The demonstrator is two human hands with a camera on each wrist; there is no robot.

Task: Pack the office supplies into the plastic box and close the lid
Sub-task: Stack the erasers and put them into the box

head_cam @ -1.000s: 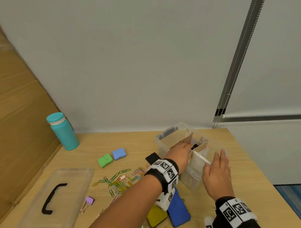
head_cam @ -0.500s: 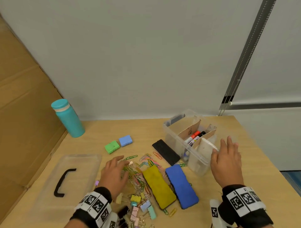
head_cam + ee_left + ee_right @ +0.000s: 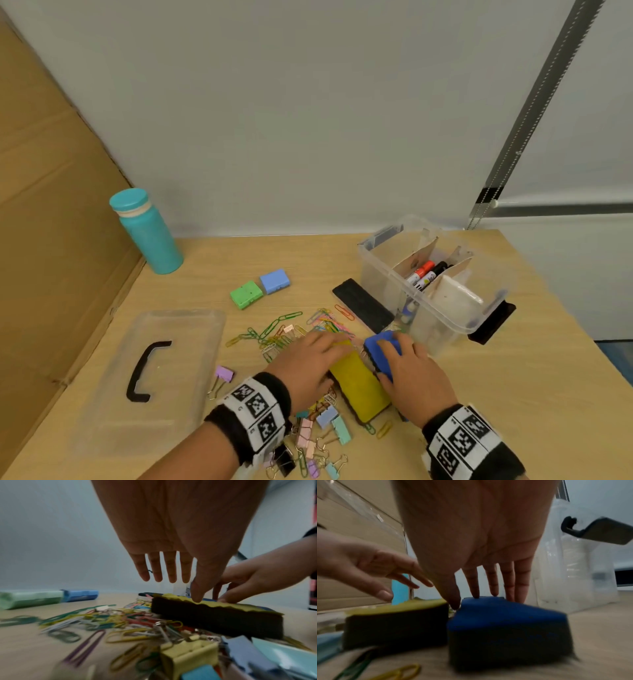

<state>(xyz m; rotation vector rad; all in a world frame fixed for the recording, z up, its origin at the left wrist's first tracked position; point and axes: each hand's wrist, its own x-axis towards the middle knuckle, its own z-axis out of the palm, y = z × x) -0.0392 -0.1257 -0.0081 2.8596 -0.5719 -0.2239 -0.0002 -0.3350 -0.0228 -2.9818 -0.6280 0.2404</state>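
Observation:
The clear plastic box [image 3: 376, 279] stands open at the right, with cardboard dividers and markers [image 3: 424, 270] inside. A yellow eraser [image 3: 363, 390] and a blue eraser [image 3: 382, 344] lie side by side in front of it. My left hand [image 3: 315, 353] hovers over the yellow eraser [image 3: 214, 616] with straight fingers, the thumb tip touching its top. With fingers straight, my right hand [image 3: 400, 353] rests on the blue eraser [image 3: 505, 626], the thumb at the gap between the two erasers. The clear lid [image 3: 191, 342] with its black handle lies at the left.
A black eraser [image 3: 363, 305] lies against the box. Coloured paper clips [image 3: 284, 329] and binder clips [image 3: 325, 431] are strewn around my left hand. Small green [image 3: 246, 294] and blue [image 3: 274, 281] boxes and a teal bottle [image 3: 147, 233] stand farther back. Cardboard [image 3: 51, 240] lines the left edge.
My left hand has moved right from the paper clips onto the yellow eraser. My right hand has left the box's side and come down onto the blue eraser.

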